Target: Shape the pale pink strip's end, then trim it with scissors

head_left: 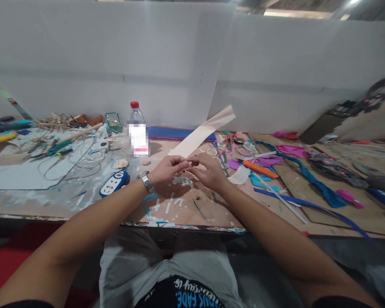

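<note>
My left hand (167, 172) and my right hand (210, 172) meet over the middle of the workbench, fingertips pinched together. What lies between the fingertips is too small to make out. Just beyond them a long cream strip (202, 133) slants up to the right, its lower end beside my left fingers; whether it is held is unclear. Below my hands a clear curled piece (182, 183), perhaps tape, rests on the bench, with small white scraps nearer the front edge.
A red-capped bottle (137, 113) and a blue-and-white power socket (114, 183) stand on the left, near green-handled pliers (59, 147). Right of my hands lie an orange cutter (259, 169), coloured scraps and a blue strip (321, 208). A white panel (99, 55) rises behind.
</note>
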Demonstrator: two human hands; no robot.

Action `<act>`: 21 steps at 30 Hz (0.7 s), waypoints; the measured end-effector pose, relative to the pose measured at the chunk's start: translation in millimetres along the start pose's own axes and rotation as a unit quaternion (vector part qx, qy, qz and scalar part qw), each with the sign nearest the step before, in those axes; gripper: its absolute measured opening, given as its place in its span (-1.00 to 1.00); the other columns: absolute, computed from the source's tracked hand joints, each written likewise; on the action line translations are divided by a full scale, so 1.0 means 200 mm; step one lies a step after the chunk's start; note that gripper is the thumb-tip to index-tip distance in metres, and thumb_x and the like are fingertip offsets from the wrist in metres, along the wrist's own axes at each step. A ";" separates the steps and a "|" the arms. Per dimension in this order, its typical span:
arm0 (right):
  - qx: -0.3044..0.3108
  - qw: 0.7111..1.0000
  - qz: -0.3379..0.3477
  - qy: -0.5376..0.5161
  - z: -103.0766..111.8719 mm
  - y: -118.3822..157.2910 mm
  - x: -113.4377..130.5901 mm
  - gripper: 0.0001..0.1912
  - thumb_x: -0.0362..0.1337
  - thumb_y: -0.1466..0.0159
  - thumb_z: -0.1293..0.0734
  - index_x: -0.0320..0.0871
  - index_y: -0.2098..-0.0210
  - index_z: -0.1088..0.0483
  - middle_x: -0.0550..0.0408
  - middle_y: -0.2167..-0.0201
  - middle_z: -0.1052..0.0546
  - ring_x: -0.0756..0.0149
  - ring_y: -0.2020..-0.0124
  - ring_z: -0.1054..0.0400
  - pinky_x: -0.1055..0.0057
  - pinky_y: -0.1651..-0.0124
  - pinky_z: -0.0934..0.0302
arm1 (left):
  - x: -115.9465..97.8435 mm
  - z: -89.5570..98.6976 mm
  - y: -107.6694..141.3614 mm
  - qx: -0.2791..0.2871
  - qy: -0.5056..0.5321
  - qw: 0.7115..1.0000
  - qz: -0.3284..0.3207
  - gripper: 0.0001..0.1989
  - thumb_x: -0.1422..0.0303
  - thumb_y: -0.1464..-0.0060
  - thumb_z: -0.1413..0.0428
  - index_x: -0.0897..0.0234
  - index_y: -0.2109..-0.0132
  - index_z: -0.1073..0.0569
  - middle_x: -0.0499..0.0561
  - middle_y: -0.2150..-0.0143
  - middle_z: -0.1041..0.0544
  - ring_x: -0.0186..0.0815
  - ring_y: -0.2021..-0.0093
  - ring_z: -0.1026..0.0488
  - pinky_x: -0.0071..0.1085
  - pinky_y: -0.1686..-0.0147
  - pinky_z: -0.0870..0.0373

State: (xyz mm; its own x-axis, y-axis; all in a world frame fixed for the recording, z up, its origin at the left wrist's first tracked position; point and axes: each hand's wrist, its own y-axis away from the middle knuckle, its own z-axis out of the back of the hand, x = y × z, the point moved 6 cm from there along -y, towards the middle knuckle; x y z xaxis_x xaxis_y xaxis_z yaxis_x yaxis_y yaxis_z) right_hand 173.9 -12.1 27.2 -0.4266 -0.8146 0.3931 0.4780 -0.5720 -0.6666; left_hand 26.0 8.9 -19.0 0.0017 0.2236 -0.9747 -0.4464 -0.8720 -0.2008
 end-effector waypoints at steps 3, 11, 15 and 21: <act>-0.007 1.000 -0.008 0.007 0.00 0.00 0.00 -0.72 -0.05 -0.34 -0.38 -0.10 0.09 -0.52 0.03 0.31 -0.60 0.22 0.28 -0.44 0.26 0.15 -0.26 | 0.01 0.00 0.00 -0.001 0.034 0.999 0.000 -0.60 0.03 -0.18 -0.18 0.34 0.22 -0.50 -0.03 0.37 -0.42 -0.41 0.36 -0.35 -0.42 0.27 -0.31; -0.019 1.000 -0.004 -0.004 0.01 0.01 0.00 -0.78 -0.10 -0.38 -0.35 -0.08 0.11 -0.52 0.02 0.27 -0.61 0.24 0.28 -0.45 0.26 0.14 -0.29 | -0.01 -0.01 0.01 -0.002 0.030 1.000 -0.007 -0.59 0.02 -0.16 -0.20 0.35 0.20 -0.52 -0.03 0.38 -0.42 -0.40 0.35 -0.34 -0.42 0.26 -0.31; -0.020 1.000 -0.005 0.000 0.01 0.02 0.00 -0.79 -0.11 -0.38 -0.34 -0.08 0.13 -0.52 0.02 0.28 -0.61 0.24 0.30 -0.44 0.26 0.16 -0.30 | -0.05 0.01 0.01 -0.017 -0.017 0.999 -0.027 -0.56 0.00 -0.14 -0.20 0.36 0.20 -0.56 -0.01 0.38 -0.45 -0.37 0.34 -0.36 -0.41 0.26 -0.30; -0.020 1.000 -0.002 0.005 0.01 0.01 0.01 -0.80 -0.11 -0.37 -0.35 -0.09 0.18 -0.52 0.04 0.35 -0.58 0.26 0.33 -0.43 0.28 0.18 -0.29 | -0.09 0.02 0.02 -0.019 -0.102 0.991 -0.081 -0.56 0.00 -0.20 -0.14 0.35 0.21 -0.59 0.03 0.35 -0.53 -0.33 0.31 -0.40 -0.40 0.24 -0.30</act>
State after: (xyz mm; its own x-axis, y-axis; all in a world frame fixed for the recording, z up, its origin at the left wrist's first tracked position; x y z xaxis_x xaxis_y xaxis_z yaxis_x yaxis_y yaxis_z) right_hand 176.6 -14.8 27.3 -0.4363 -0.8115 0.3888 0.4460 -0.5703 -0.6898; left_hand 20.7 3.5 -0.8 -0.1118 0.4419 -0.8901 -0.4217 -0.8322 -0.3602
